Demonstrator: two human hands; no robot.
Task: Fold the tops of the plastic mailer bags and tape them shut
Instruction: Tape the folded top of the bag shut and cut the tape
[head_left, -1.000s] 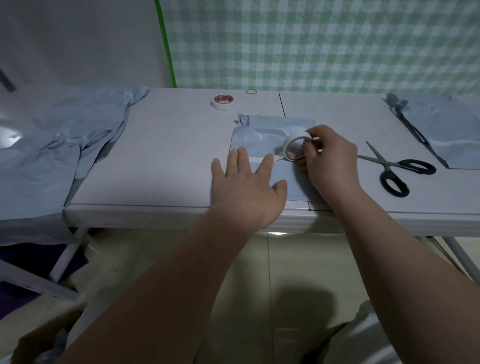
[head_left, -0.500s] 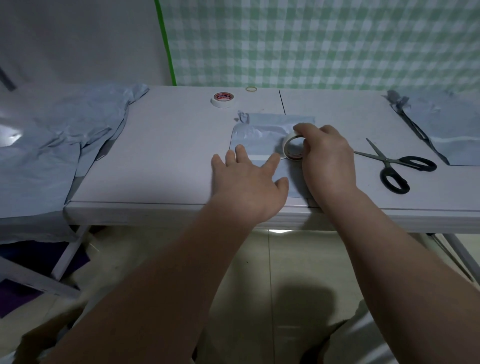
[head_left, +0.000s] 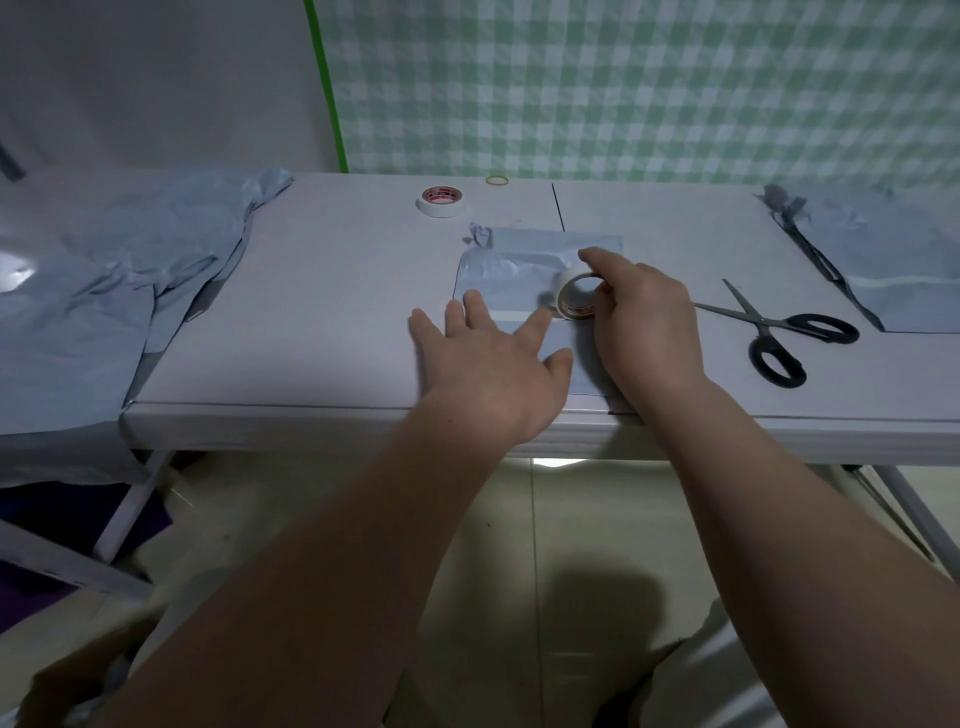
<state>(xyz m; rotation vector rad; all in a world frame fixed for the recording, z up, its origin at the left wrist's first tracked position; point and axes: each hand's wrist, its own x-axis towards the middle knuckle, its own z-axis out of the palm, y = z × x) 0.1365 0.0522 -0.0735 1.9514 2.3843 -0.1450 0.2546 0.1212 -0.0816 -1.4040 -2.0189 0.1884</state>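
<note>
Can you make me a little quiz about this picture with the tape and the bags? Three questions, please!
1. Which hand holds the tape roll over the mailer bag? A. the left B. the right
2. True or false: the scissors lie open on the table.
3. Fill the gap: counting the spare roll at the back, ___ rolls of tape show.

Key:
1. B. The right hand grips it; the left hand lies flat on the bag.
2. True.
3. Two.
</note>
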